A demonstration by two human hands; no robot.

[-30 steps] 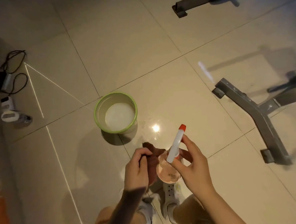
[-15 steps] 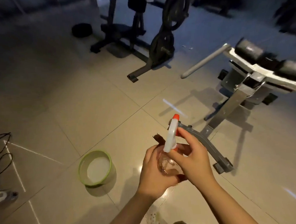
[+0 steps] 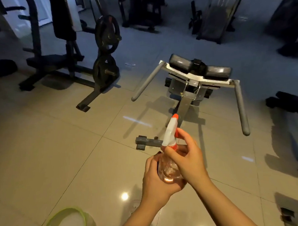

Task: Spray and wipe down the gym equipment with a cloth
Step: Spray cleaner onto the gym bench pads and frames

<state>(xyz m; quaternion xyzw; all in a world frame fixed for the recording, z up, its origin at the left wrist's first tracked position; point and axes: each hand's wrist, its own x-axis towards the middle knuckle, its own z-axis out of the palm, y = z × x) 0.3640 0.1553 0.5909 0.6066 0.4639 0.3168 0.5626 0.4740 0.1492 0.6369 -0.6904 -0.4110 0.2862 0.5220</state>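
Currently, your spray bottle [image 3: 169, 165]: held upright in front of you above the tiled floor [image 3: 60, 162], clear body, white spray head with an orange tip pointing away from you.
Left hand [image 3: 155, 179]: your grip is wrapped round the bottle's lower body from the left, fingers curled against the clear plastic; forearm rises from the bottom edge.
Right hand [image 3: 189, 159]: your grip holds the neck just under the spray head, thumb on the near side, fingers curled round the far side near the orange trigger; forearm runs in from the lower right.
Cloth: something dark shows behind the bottle by your left fingers; you cannot tell what it is.
Gym bench [image 3: 198, 75]: straight ahead beyond the bottle, grey frame, two dark pads, two handles slanting down.
Weight-plate machine [image 3: 106, 50]: back left, well apart.
Green-rimmed bucket [image 3: 64, 224]: on the floor at lower left, near you.
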